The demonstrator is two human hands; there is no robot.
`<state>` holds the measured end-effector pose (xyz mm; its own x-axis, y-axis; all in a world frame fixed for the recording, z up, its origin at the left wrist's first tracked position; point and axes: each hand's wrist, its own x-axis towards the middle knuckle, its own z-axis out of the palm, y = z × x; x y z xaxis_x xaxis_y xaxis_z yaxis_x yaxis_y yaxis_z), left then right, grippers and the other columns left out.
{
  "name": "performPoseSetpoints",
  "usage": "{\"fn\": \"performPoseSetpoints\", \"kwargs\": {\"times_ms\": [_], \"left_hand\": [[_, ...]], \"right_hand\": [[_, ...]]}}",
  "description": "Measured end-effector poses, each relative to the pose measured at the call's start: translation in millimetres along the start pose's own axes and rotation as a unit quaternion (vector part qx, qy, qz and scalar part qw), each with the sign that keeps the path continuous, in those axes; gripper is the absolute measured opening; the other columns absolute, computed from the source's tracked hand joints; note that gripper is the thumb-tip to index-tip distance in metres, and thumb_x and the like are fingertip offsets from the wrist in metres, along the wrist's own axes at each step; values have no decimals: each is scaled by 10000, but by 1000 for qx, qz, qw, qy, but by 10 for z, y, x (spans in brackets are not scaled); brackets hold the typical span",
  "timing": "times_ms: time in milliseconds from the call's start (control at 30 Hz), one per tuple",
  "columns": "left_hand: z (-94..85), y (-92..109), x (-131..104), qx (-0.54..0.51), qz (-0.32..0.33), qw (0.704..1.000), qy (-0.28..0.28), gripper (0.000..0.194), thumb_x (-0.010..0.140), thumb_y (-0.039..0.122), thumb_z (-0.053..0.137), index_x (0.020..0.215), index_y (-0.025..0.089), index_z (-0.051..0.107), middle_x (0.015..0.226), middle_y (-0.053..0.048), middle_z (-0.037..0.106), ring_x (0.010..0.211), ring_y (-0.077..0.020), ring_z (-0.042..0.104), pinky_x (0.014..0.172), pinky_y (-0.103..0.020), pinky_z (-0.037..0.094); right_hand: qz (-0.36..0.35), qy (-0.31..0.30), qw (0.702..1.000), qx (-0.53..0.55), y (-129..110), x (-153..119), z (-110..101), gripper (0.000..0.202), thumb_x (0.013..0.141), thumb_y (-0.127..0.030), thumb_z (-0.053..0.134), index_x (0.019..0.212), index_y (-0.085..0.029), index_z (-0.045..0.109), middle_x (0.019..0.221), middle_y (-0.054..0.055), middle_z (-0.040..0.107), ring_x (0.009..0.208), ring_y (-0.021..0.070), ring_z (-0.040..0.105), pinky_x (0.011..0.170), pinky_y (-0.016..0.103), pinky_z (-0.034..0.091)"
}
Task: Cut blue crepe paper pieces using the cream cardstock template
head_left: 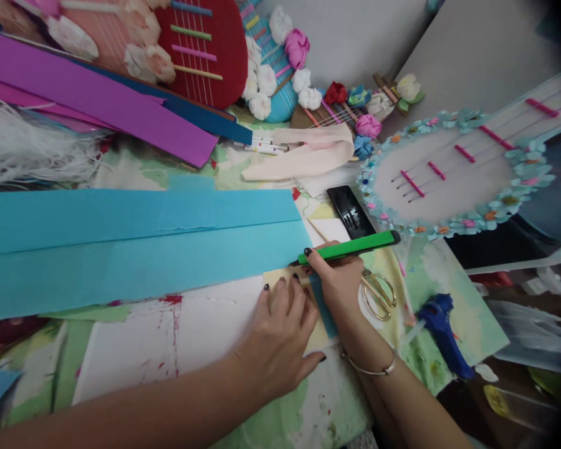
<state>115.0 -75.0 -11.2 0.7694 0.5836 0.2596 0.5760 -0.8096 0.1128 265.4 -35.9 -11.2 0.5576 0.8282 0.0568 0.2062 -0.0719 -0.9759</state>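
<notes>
My right hand [339,274] is closed around a slim green-and-black tool [359,246]. The tool's dark narrow tip touches or hovers just over the lower right corner of a long turquoise sheet [144,262]; I cannot tell which. A crease or seam runs along the length of this sheet, and a smaller turquoise piece [191,199] lies on its upper part. My left hand [280,330] is spread flat, fingertips beside the sheet's lower edge, pressing on a pale yellow piece [322,321] and white paper [215,312]. Gold-handled scissors [386,298] lie beside my right wrist.
A phone [350,209] lies behind the tool. On the right are a blue glue gun [446,340] and a flower-rimmed oval instrument decoration [449,174]. Purple sheets [98,90], white strings [32,143] and a pale strip [303,153] fill the back, below a red stringed decoration [210,50].
</notes>
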Motion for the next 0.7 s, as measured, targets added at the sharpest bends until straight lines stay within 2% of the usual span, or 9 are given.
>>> {"fn": "performPoseSetpoints", "kwargs": {"times_ms": [700], "left_hand": [[-22, 2, 21, -10, 3, 1000, -26, 664, 844, 621, 536, 1221, 77, 592, 1361, -284, 526, 1235, -451, 493, 930, -573, 459]], "right_hand": [[-13, 26, 1000, -13, -40, -25, 5, 140, 698, -249, 717, 653, -160, 618, 541, -15, 636, 513, 137, 597, 544, 248, 500]]}}
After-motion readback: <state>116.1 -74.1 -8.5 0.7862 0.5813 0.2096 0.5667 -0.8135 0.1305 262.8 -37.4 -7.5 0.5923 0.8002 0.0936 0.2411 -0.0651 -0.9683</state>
